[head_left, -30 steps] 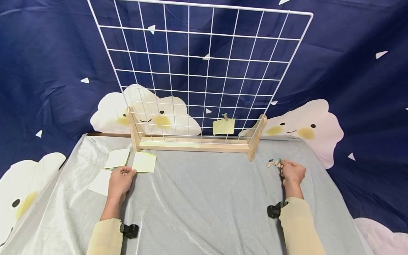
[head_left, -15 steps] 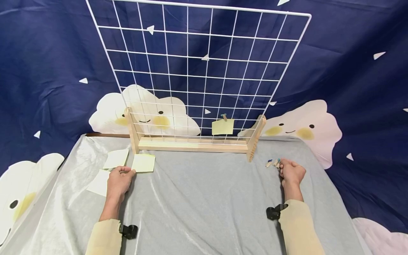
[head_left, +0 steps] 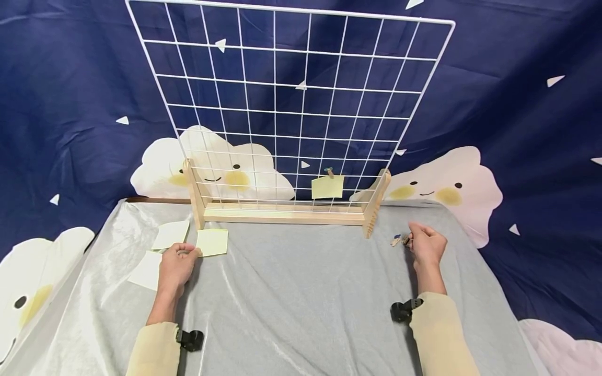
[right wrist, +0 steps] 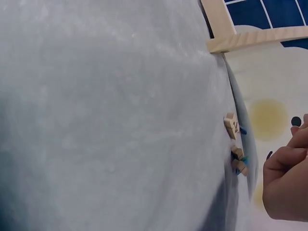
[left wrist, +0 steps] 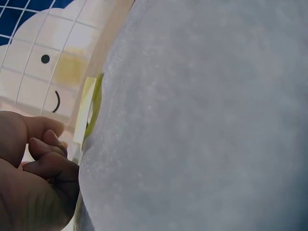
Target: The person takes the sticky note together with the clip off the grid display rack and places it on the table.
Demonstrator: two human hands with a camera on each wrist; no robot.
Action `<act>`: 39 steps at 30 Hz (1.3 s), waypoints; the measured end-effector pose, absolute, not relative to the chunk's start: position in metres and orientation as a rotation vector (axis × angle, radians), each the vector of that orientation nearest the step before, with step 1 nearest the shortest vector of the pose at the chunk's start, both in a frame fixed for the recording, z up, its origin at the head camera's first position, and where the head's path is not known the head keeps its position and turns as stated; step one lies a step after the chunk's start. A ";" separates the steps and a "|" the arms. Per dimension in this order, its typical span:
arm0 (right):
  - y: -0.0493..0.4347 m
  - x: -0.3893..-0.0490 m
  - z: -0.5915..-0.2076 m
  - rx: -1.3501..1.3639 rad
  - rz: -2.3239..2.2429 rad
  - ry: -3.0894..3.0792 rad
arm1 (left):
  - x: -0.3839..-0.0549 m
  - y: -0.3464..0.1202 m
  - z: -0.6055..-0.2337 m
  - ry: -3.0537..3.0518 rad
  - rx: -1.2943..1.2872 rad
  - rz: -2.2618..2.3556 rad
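At the left of the table, my left hand point(head_left: 177, 267) pinches the lower left corner of a pale yellow sticky note point(head_left: 213, 242). In the left wrist view that sticky note point(left wrist: 85, 113) appears edge-on, bowed, beyond the curled fingers. Two more paper notes, one upper point(head_left: 171, 235) and one lower point(head_left: 147, 270), lie beside this hand. Over on the right, my right hand point(head_left: 428, 244) hovers by small wooden clothespins point(head_left: 396, 240), index finger reaching forward apart from the thumb. The right wrist view shows the clothespins point(right wrist: 232, 126) on the cloth, with blue and teal decorations; the fingertips are cut off there.
A white wire grid point(head_left: 291, 99) stands upright in a wooden base point(head_left: 282, 214) at the table's back. One clothespin point(head_left: 330, 172) holds a yellow note point(head_left: 327, 187) on it. Grey cloth point(head_left: 301, 297) covers the table; a blue curtain with clouds hangs behind.
My right hand has lifted its index finger and shifted slightly left over the clothespins, covering the teal one. The left hand stays at the note's corner; the note has tilted slightly.
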State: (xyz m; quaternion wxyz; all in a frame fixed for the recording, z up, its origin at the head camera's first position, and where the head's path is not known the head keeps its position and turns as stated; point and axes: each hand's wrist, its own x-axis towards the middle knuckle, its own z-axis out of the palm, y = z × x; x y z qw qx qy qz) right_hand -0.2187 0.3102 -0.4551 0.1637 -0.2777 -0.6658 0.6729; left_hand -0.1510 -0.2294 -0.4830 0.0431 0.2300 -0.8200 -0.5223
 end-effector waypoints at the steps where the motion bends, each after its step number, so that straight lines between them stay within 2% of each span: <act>1: 0.309 -0.219 -0.455 -0.787 1.924 -1.898 | -0.151 -0.229 -0.483 -2.511 0.699 -1.604; 14: 0.293 -0.224 -0.445 -0.535 1.924 -1.805 | -0.158 -0.221 -0.476 -2.491 0.634 -1.716; 32: 0.273 -0.223 -0.429 -0.400 1.843 -1.960 | -0.165 -0.209 -0.472 -2.505 0.524 -1.796; 39: 0.267 -0.223 -0.425 -0.315 1.892 -1.914 | -0.166 -0.203 -0.475 -2.461 0.388 -1.849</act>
